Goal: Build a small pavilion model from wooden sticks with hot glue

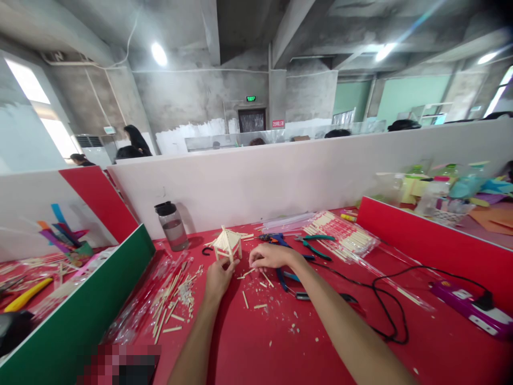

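A small model pavilion of pale wooden sticks (226, 240) stands on the red table (248, 347). My left hand (219, 275) is closed at the model's front base, its fingertips against the lower sticks. Just right of the model, my right hand (269, 258) has its fingers curled together above short stick pieces (246, 274); whether something is pinched there is too small to tell. More cut pieces (245, 299) lie in front of both hands. Behind my right hand is a blue glue gun (278, 238).
A water bottle (173, 227) stands at the back left, near loose sticks (164, 307). Green-handled pliers (318, 247), packaged sticks (340, 232), a black cable (377, 291) and a purple power strip (468, 307) lie right. Green (92, 283) and red dividers (425, 235) flank the table.
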Demonstrator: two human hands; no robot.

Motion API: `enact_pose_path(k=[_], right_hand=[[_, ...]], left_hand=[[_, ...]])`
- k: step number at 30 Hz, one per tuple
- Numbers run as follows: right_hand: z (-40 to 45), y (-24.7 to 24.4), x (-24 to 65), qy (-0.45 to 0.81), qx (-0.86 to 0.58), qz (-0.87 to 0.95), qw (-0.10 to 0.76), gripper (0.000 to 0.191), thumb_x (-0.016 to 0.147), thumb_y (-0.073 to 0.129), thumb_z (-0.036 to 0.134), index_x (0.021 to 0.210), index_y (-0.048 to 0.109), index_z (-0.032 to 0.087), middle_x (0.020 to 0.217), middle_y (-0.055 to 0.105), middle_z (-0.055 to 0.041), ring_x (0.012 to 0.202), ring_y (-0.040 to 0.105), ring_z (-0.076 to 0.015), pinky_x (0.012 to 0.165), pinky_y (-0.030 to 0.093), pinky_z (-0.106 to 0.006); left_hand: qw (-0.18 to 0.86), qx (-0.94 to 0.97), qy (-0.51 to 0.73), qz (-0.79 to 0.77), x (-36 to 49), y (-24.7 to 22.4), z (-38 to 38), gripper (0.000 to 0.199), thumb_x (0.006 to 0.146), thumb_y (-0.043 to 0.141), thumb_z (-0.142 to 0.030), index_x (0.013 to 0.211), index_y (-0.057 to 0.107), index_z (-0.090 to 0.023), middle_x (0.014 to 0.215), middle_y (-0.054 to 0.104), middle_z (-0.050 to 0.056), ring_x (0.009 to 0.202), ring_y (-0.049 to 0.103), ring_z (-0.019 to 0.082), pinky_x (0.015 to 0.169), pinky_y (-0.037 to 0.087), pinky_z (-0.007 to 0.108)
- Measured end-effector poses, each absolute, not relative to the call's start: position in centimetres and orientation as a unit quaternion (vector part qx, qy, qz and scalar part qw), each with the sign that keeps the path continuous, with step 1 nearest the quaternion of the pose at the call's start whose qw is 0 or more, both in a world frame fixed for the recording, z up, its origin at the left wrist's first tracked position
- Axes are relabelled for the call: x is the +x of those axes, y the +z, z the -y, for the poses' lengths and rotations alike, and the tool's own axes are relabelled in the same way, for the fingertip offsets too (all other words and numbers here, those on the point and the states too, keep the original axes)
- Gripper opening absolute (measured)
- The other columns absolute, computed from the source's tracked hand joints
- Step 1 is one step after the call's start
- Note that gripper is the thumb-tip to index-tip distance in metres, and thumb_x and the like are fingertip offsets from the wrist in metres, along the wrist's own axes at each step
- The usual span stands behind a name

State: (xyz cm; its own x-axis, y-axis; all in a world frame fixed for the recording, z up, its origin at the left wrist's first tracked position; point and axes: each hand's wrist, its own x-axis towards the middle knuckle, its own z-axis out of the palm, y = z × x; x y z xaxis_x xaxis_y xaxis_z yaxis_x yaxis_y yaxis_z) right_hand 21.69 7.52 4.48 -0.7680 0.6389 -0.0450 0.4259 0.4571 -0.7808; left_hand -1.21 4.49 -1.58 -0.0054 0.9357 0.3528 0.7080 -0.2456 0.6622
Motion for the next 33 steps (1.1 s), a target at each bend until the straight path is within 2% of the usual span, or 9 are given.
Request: enact_pose_path(k=[3,7,12,16,20,25,28,31,33], right_hand=[[-7.7,4.4,21.9,0.478,-0.309,0.803,0.178,0.012,0.086,0.059,0.023,0.092,0.065,0.014,0.073,0.070,-0.0022,0.064,0.067,-0.0142,0.064,0.053,-0.025],[-8.1,4.3,22.1,0.524,-0.291,0.765,0.236,0.020,0.082,0.067,0.032,0.091,0.063,0.015,0.078,0.071,-0.0034,0.068,0.069,-0.0162,0.068,0.055,-0.029],[-8.0,4.7,22.0,0.496,-0.306,0.764,0.276,0.029,0.075,0.075,0.035,0.093,0.062,0.016,0.083,0.073,-0.0052,0.076,0.071,-0.0185,0.074,0.054,-0.030],[-7.7,4.9,21.6,0.481,-0.329,0.758,0.293,0.026,0.079,0.070,0.035,0.093,0.062,0.015,0.084,0.074,-0.0070,0.074,0.070,-0.0178,0.072,0.054,-0.030],[-8.1,4.4,21.6,0.426,-0.342,0.791,0.277,0.019,0.084,0.061,0.030,0.095,0.064,0.014,0.084,0.074,-0.0068,0.073,0.070,-0.0167,0.070,0.054,-0.028],[-8.5,3.8,22.1,0.355,-0.349,0.839,0.221,0.016,0.081,0.063,0.022,0.091,0.071,0.014,0.081,0.074,-0.0057,0.071,0.068,-0.0168,0.068,0.050,-0.026],[-8.5,3.6,22.1,0.325,-0.339,0.865,0.175,0.017,0.078,0.065,0.021,0.091,0.075,0.015,0.084,0.075,-0.0054,0.077,0.068,-0.0172,0.070,0.049,-0.024],[-8.4,3.5,21.7,0.334,-0.328,0.873,0.140,0.017,0.078,0.069,0.024,0.091,0.076,0.015,0.083,0.076,-0.0049,0.074,0.068,-0.0164,0.065,0.047,-0.021],[-8.2,3.4,21.4,0.324,-0.334,0.878,0.108,0.020,0.079,0.070,0.028,0.093,0.076,0.016,0.084,0.076,-0.0049,0.073,0.067,-0.0153,0.062,0.045,-0.019]], left_hand=[[0.180,0.716,0.397,-0.545,-1.5,-1.5,-4.4,0.034,0.086,0.054,-0.047,0.077,0.070,-0.018,0.071,0.072,0.004,0.067,0.064,0.020,0.065,0.044,0.027],[0.196,0.735,0.403,-0.508,-1.8,-1.3,-4.2,0.030,0.087,0.053,-0.040,0.074,0.068,-0.018,0.071,0.071,0.004,0.068,0.064,0.019,0.067,0.045,0.027],[0.180,0.732,0.397,-0.524,-1.7,-1.5,-4.3,0.032,0.087,0.054,-0.042,0.075,0.070,-0.017,0.072,0.072,0.004,0.067,0.064,0.019,0.066,0.043,0.027],[0.163,0.713,0.397,-0.555,-1.2,-1.9,-4.5,0.031,0.087,0.055,-0.043,0.082,0.074,-0.018,0.077,0.075,0.006,0.070,0.067,0.021,0.067,0.044,0.028],[0.160,0.710,0.393,-0.562,-1.2,-1.7,-4.3,0.030,0.086,0.056,-0.042,0.090,0.076,-0.020,0.086,0.078,0.008,0.078,0.070,0.024,0.072,0.046,0.029],[0.135,0.703,0.417,-0.559,-2.6,-0.9,-3.6,0.035,0.090,0.047,-0.040,0.099,0.074,-0.020,0.099,0.077,0.010,0.091,0.070,0.026,0.079,0.047,0.031],[0.126,0.680,0.447,-0.567,-3.6,-0.8,-3.3,0.035,0.089,0.046,-0.039,0.086,0.073,-0.017,0.085,0.076,0.008,0.082,0.068,0.025,0.073,0.046,0.030],[0.116,0.646,0.477,-0.584,-4.3,-0.8,-3.3,0.035,0.089,0.043,-0.039,0.070,0.064,-0.018,0.064,0.066,0.002,0.066,0.062,0.020,0.064,0.041,0.027],[0.101,0.615,0.502,-0.600,-4.6,-0.9,-3.4,0.035,0.089,0.042,-0.038,0.065,0.058,-0.019,0.060,0.059,0.000,0.064,0.058,0.019,0.062,0.039,0.027]])
